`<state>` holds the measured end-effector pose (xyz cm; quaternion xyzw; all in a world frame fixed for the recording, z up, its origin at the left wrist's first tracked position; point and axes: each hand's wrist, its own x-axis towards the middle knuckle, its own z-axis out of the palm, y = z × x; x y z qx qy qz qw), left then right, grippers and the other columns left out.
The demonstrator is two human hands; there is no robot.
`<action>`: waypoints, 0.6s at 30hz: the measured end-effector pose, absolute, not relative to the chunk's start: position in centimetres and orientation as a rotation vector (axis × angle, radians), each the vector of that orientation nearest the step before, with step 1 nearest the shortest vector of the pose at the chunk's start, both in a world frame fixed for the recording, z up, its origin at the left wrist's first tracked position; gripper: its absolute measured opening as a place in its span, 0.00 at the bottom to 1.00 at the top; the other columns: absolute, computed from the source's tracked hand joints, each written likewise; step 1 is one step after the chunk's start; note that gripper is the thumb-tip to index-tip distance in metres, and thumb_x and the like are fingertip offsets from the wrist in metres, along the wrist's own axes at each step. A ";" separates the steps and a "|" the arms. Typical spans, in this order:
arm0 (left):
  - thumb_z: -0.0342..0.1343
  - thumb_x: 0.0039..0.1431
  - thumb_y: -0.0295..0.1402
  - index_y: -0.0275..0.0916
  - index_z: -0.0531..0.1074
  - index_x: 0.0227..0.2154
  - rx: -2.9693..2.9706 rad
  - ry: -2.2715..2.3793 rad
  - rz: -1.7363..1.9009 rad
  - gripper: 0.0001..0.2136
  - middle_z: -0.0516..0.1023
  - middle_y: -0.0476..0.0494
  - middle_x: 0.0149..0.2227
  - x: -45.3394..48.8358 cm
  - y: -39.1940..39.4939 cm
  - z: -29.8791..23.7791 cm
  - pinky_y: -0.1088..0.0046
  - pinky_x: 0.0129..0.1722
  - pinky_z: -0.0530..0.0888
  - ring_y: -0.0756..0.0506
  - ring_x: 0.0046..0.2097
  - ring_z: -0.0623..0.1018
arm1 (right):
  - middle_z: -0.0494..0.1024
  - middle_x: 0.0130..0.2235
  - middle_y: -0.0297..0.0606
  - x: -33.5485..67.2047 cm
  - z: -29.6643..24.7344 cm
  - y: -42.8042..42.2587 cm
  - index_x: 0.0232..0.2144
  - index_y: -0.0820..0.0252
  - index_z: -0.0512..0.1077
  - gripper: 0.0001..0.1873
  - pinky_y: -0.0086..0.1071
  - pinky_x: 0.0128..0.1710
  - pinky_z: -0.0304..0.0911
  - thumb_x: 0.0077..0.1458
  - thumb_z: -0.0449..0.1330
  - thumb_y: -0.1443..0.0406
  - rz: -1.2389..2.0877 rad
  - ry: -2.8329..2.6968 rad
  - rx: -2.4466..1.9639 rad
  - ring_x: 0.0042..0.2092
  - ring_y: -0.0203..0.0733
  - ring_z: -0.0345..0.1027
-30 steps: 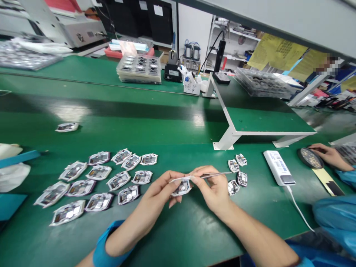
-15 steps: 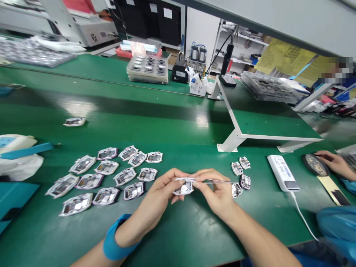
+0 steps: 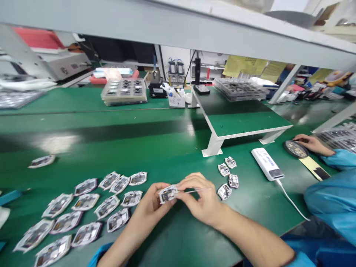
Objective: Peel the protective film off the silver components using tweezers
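Observation:
My left hand (image 3: 152, 204) grips a small white-rimmed electronic housing (image 3: 168, 194), its open side with the circuit board turned up. Close against the housing's right edge, my right hand (image 3: 201, 196) pinches a thin metal pair of tweezers (image 3: 198, 190), whose shaft points back to the right. The tweezers' tip is hidden by my fingers and the housing. To the left lie several similar housings (image 3: 118, 219) in loose rows, open sides up. Several smaller units (image 3: 224, 191) form a cluster right of my right hand.
A white device with a cable (image 3: 267, 163) lies at the right. Beyond it, a co-worker's hand (image 3: 313, 144) touches a round dark dish (image 3: 296, 149). A raised green shelf (image 3: 244, 124) stands behind; trays of parts (image 3: 125, 92) sit at the back. One housing (image 3: 42, 161) lies apart.
The camera view has tilted up and turned. My left hand has tipped the housing so its inside faces me more. The tweezers stay in my right hand.

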<state>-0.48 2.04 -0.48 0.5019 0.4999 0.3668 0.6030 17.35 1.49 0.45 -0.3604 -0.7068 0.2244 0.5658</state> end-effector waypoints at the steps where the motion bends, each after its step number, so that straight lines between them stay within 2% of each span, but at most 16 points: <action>1: 0.70 0.42 0.41 0.42 0.70 0.35 1.184 1.171 0.847 0.19 0.78 0.48 0.32 -0.5 2.3 -0.6 0.68 0.39 0.74 0.43 0.37 0.76 | 0.84 0.34 0.38 17.3 0.5 1.4 0.36 0.55 0.75 0.02 0.38 0.43 0.70 0.59 0.63 0.66 0.490 -1.669 -0.812 0.36 0.42 0.79; 6: 0.71 0.37 0.43 0.44 0.71 0.36 1.328 1.245 0.782 0.22 0.81 0.43 0.36 -0.6 4.6 -0.6 0.63 0.42 0.75 0.36 0.42 0.79 | 0.85 0.33 0.35 17.2 0.9 1.2 0.35 0.53 0.73 0.04 0.35 0.45 0.68 0.62 0.60 0.61 0.400 -1.694 -0.731 0.36 0.38 0.80; 8: 0.69 0.38 0.46 0.44 0.72 0.37 1.487 1.332 0.752 0.23 0.82 0.42 0.37 -0.6 6.4 -0.7 0.63 0.37 0.75 0.36 0.37 0.80 | 0.85 0.32 0.34 17.2 1.0 1.2 0.32 0.53 0.72 0.07 0.33 0.45 0.67 0.63 0.59 0.60 0.360 -1.695 -0.743 0.36 0.37 0.80; 10: 0.65 0.42 0.49 0.43 0.73 0.38 1.725 1.469 0.714 0.22 0.81 0.43 0.33 -0.5 9.0 -0.7 0.64 0.31 0.73 0.39 0.30 0.78 | 0.85 0.31 0.33 17.1 0.9 1.2 0.30 0.53 0.71 0.10 0.31 0.44 0.67 0.63 0.59 0.59 0.318 -1.686 -0.754 0.35 0.36 0.80; 11: 0.63 0.45 0.49 0.42 0.74 0.38 1.843 1.523 0.704 0.20 0.82 0.41 0.35 -0.5 10.4 -0.7 0.64 0.32 0.73 0.38 0.30 0.78 | 0.84 0.30 0.32 17.1 0.8 1.2 0.29 0.54 0.70 0.11 0.31 0.43 0.67 0.64 0.58 0.59 0.297 -1.688 -0.755 0.33 0.35 0.80; 14: 0.57 0.52 0.48 0.41 0.74 0.38 2.081 1.656 0.740 0.17 0.81 0.36 0.39 -0.1 14.3 -0.2 0.58 0.42 0.73 0.29 0.44 0.78 | 0.84 0.29 0.28 16.9 0.3 1.4 0.29 0.53 0.70 0.11 0.29 0.43 0.65 0.63 0.59 0.56 0.291 -1.750 -0.781 0.33 0.32 0.79; 16: 0.54 0.56 0.46 0.38 0.72 0.41 2.139 1.712 0.784 0.17 0.79 0.31 0.43 0.7 15.8 0.3 0.46 0.51 0.66 0.21 0.55 0.70 | 0.84 0.29 0.26 16.8 0.0 1.6 0.29 0.53 0.70 0.12 0.28 0.42 0.65 0.62 0.59 0.55 0.288 -1.788 -0.801 0.33 0.30 0.79; 18: 0.51 0.58 0.44 0.35 0.71 0.45 2.194 1.676 0.801 0.19 0.76 0.27 0.48 2.4 16.0 0.5 0.40 0.54 0.61 0.19 0.60 0.64 | 0.84 0.30 0.26 16.7 -0.2 1.8 0.28 0.53 0.71 0.13 0.27 0.40 0.65 0.62 0.59 0.54 0.245 -1.795 -0.804 0.33 0.29 0.78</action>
